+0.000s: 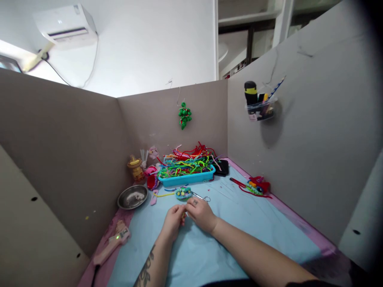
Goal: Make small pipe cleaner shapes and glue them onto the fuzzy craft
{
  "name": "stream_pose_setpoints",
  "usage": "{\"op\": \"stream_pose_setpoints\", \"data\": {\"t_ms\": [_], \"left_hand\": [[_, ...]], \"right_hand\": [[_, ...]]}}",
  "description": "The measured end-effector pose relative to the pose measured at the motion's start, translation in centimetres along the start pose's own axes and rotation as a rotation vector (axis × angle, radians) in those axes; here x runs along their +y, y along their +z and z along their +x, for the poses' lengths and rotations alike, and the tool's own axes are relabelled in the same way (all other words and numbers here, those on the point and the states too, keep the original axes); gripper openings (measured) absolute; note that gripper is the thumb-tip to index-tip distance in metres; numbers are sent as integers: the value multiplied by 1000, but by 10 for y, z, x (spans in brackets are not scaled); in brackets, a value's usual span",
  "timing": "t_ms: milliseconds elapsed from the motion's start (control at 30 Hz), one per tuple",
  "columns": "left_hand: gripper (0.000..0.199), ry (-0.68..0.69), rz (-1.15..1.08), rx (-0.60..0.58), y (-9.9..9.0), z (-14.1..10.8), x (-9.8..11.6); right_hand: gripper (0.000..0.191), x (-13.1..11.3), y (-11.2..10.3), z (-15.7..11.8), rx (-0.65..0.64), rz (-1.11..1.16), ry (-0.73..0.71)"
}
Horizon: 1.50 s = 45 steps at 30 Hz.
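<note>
My left hand (174, 219) and my right hand (201, 213) meet over the middle of the blue cloth, fingertips pinched together. A small yellowish-green bit shows at the left fingers, mostly hidden, and its kind cannot be made out. Just beyond the hands lies a fuzzy teal piece (183, 193) dotted with yellow. Scissors (206, 198) rest beside it, partly behind my right hand. A yellow pipe cleaner (164, 195) stretches to the left of the teal piece.
A blue tray (187, 178) heaped with colourful pipe cleaners stands at the back. On the left are a metal bowl (132, 197) with small white bits and a pink glue gun (112, 243). Red and green pipe-cleaner pieces (257, 186) lie right. Grey panels enclose the table.
</note>
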<state>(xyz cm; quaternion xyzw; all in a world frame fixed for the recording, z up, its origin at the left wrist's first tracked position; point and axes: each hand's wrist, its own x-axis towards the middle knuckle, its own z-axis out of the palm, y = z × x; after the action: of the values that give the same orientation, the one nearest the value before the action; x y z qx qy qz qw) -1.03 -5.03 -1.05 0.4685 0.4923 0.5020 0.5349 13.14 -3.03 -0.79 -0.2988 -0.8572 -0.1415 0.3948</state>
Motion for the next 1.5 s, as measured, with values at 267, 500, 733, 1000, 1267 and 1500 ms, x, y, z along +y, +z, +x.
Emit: {"op": "stream_pose_setpoints", "data": {"t_ms": [267,500,733,1000,1267,1500], "left_hand": [[34,106,140,12,0,-1,1],[23,415,461,89,0,-2,4],[18,538,591,117,-1,-5,2],[19,517,517,146,-1,-8,2],[20,499,538,95,1,-3,-1],[23,359,405,90,1,-2,2]], "right_hand": [[11,-1,-5,-1,-52,203,151],[8,4,5,-3,10,590,408],[11,3,4,0,37,641,464],[8,6,10,2,-25,851,632],[10,7,11,1,-29,824,626],[10,10,7,-3,30,512,400]]}}
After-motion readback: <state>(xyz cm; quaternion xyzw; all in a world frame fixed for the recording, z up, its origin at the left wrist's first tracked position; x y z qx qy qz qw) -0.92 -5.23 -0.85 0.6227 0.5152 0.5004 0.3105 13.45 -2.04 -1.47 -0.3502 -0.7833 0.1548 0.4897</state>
